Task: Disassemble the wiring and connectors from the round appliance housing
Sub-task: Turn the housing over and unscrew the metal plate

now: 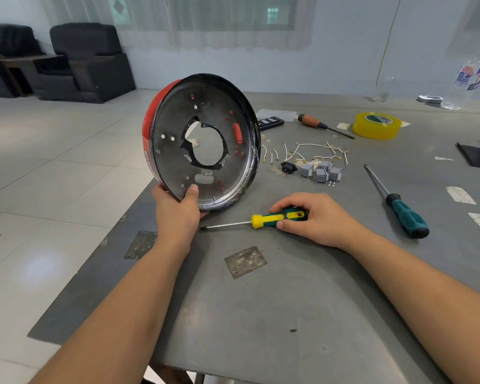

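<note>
The round housing (pixel 166 139), red outside and bare grey metal inside with a large centre hole, stands tilted on its edge at the table's left side. My left hand (pixel 178 209) grips its lower rim, thumb on the inner face. No wires show inside it. My right hand (pixel 313 217) lies on the table, fingers curled round the handle of a yellow-and-green screwdriver (pixel 272 218) whose tip points left. Loose white wires (pixel 313 152) and several grey connectors (pixel 320 170) plus a black socket (pixel 288 167) lie on the table behind the housing's right side.
A teal-handled screwdriver (pixel 405 214) lies to the right. A brown-handled screwdriver (pixel 316 123), a yellow tape roll (pixel 376 125) and a plastic bottle (pixel 468 79) stand further back. The grey table (pixel 261 314) ends at the left beside the housing; tiled floor and black armchairs lie beyond.
</note>
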